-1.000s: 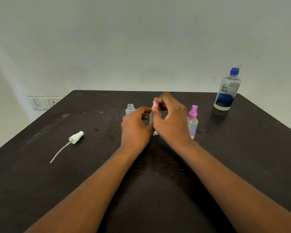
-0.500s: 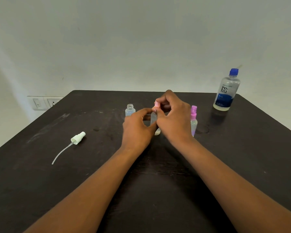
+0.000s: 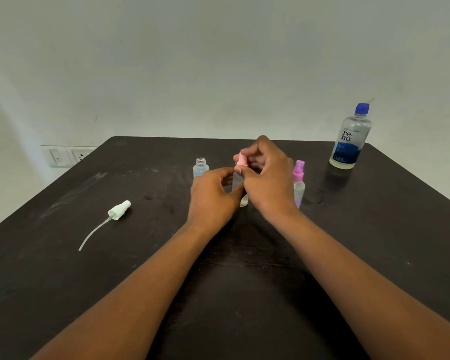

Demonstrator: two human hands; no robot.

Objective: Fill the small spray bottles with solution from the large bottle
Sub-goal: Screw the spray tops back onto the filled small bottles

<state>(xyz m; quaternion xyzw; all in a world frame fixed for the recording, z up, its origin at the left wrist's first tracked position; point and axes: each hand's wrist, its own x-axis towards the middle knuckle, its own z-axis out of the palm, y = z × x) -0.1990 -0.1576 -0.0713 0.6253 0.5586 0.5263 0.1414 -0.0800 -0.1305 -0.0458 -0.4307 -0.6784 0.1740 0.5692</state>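
Note:
A small clear spray bottle [image 3: 238, 181] stands upright at the table's middle. My left hand [image 3: 213, 197] grips its body. My right hand [image 3: 266, 175] pinches its pink spray cap [image 3: 241, 160] at the bottle's neck. Behind my left hand stands an uncapped small bottle [image 3: 200, 167] with bluish liquid. A small bottle with a purple spray cap [image 3: 298, 181] stands just right of my right hand. The large "renu" bottle [image 3: 350, 137], blue cap on, stands at the far right. A white spray cap with its tube [image 3: 118, 210] lies on the left of the table.
Everything rests on a dark table [image 3: 244, 268] set against a pale wall. A wall socket and switch plate [image 3: 68, 155] sits beyond the table's left edge.
My right hand has turned slightly on the pink cap, fingers shifting around it. The bottle and my left hand stay in the same place.

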